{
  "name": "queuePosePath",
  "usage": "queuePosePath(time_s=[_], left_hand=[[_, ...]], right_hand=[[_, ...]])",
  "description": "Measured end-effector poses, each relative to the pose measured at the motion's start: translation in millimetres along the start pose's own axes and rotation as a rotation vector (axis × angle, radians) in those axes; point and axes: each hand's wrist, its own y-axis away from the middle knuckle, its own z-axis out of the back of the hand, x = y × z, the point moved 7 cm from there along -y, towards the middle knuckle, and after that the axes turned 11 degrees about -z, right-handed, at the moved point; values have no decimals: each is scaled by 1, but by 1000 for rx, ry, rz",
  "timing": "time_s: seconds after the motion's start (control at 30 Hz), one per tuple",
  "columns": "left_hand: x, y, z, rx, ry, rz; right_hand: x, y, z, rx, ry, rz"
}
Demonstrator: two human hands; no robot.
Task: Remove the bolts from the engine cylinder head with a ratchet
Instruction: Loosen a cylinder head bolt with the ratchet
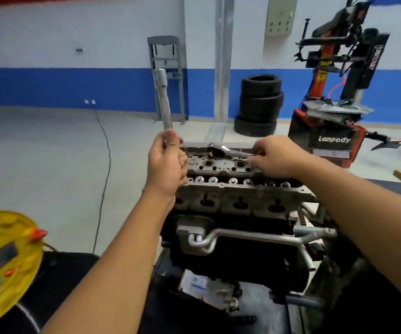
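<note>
Head sits on top of the engine block, bare and right in front; left hand is clenched round a long socket extension, holding it upright above the head's left end; right hand pinches the ratchet handle, ratchet lying across the far edge of the head; yellow reel bottom left, stacked tyres by the wall

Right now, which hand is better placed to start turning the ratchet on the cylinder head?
Right. The right hand already grips the ratchet handle, which lies on the cylinder head. The left hand is busy holding a long socket extension upright, clear of the head.
</note>
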Motion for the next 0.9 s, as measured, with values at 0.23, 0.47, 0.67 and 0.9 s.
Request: queuePosePath(time_s=[0.23, 0.47, 0.67, 0.9], left_hand=[[9, -53, 59, 72, -71, -44], [42, -60, 49, 136, -66, 27], [58, -60, 53, 69, 28, 41], [44, -55, 40, 112, 265, -31]], right_hand=[[21, -33, -19, 120, 244, 22], [27, -35, -22, 201, 296, 39], [9, -23, -7, 192, -487, -85], [34, -20, 2, 269, -1593, -111]])
